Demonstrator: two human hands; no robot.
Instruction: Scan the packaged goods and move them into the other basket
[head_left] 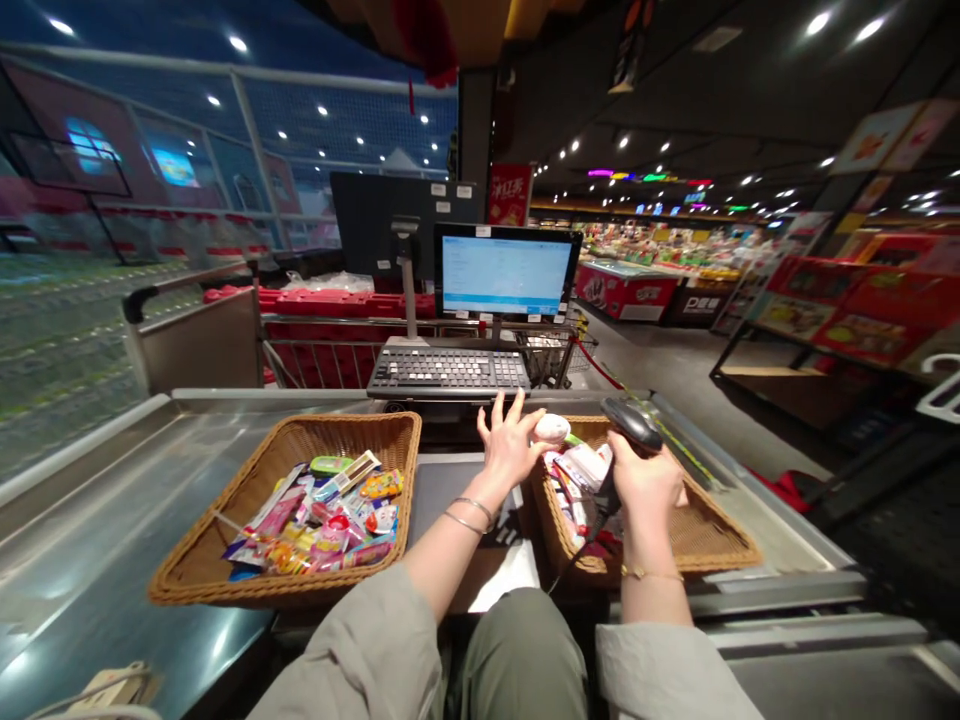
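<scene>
My left hand (511, 440) is stretched over the left rim of the right basket. A small white rounded item (552, 428) sits between its thumb and forefinger, while the other fingers spread toward the keyboard; its exact kind is unclear. My right hand (646, 485) is wrapped round the handle of a black barcode scanner (631, 424), whose head is up and angled left toward the white item. The scanner's cable hangs down in front of the right basket (720, 535). In that basket lie several packaged goods (581, 470), partly hidden by my right hand and the scanner.
A wicker basket (202, 540) of colourful small packets (330, 520) stands on the metal counter (90, 510) at left. Ahead are a black keyboard (450, 370) and a lit monitor (506, 272). Behind them are shopping carts (322, 350). Shelving with red boxes (862, 300) stands at right.
</scene>
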